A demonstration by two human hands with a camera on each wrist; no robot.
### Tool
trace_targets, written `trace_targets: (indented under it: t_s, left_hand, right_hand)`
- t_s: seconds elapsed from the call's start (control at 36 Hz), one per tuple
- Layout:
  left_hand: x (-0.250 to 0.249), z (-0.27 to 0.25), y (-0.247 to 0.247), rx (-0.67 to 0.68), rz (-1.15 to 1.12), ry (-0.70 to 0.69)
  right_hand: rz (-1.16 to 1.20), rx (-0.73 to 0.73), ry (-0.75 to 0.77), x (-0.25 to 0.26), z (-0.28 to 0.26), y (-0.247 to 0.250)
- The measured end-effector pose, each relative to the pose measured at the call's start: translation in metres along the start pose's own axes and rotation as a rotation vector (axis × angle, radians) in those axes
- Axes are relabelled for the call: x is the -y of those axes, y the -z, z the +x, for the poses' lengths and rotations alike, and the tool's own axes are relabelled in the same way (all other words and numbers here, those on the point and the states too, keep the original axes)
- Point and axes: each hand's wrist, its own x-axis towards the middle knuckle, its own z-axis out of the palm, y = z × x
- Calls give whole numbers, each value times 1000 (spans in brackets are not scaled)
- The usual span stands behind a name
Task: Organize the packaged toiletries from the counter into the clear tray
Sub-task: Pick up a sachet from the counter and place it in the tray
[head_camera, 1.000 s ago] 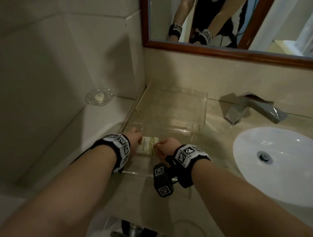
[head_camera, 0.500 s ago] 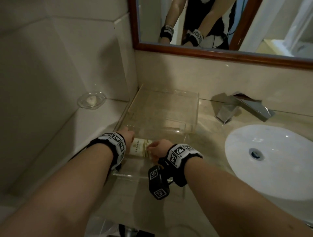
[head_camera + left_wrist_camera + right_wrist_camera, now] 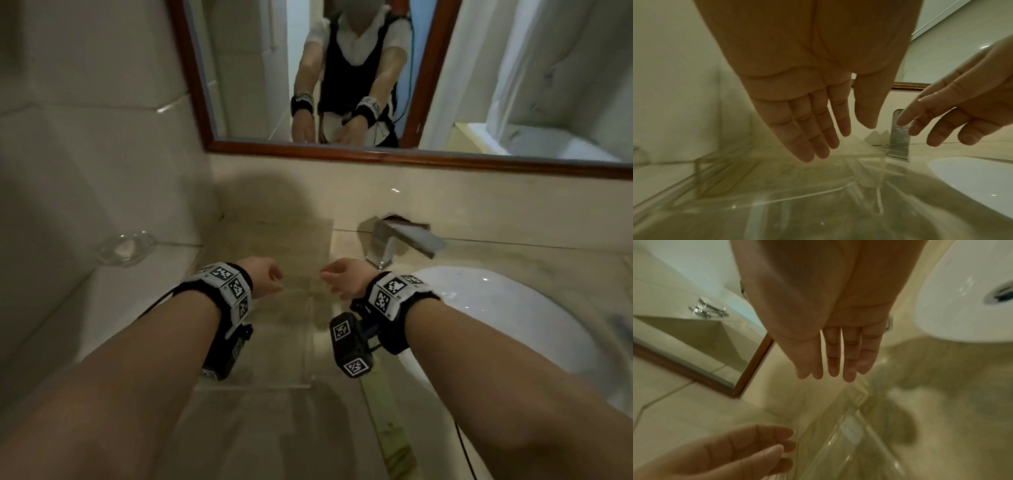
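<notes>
so both my hands hang over the tray (image 3: pixel 310 346) with nothing in them. the left hand (image 3: pixel 263 279) has its fingers (image 3: pixel 813 133) straight and loose, pointing down at the tray floor; the right hand (image 3: pixel 342 281) is the same, fingers (image 3: pixel 840 360) relaxed and slightly spread. neither touches the tray as far as i can tell.

the tray sits at the back left corner of the tabletop (image 3: pixel 260 442), its far wall near the back wall and its right edge just beside the tap (image 3: pixel 397 243). i cannot make out any packet in it: the head view is blurred, and the wrist views show only a pale patch at the near end that may be a reflection.

judging from this, the step in hand is to go and fetch the next packet. to do it well i would lift both hands straight up clear of the thin walls before swinging sideways, since clear acrylic is hard to see and light enough to slide if knocked. one hand could steady the near edge while the other fetches.

counts: one tray, two empty hands, one tap, one basin (image 3: pixel 507 329) at the right edge, one glass soap dish (image 3: pixel 125 248) on the ledge left of the tray, one mirror (image 3: pixel 404 156). packaged toiletries on the tabletop in view: none that i can see.
</notes>
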Motion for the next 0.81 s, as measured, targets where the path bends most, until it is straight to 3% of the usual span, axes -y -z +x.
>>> trace_targets:
  t_s: [0.42,0.81]
  left_hand:
    - [-229,16,-18,95,23,-320]
    - [-448,23,-72,227,126,-516]
  right_hand:
    - [264,-112,-227,-144,-66,140]
    - [420,-278,-425,-339,-137,280]
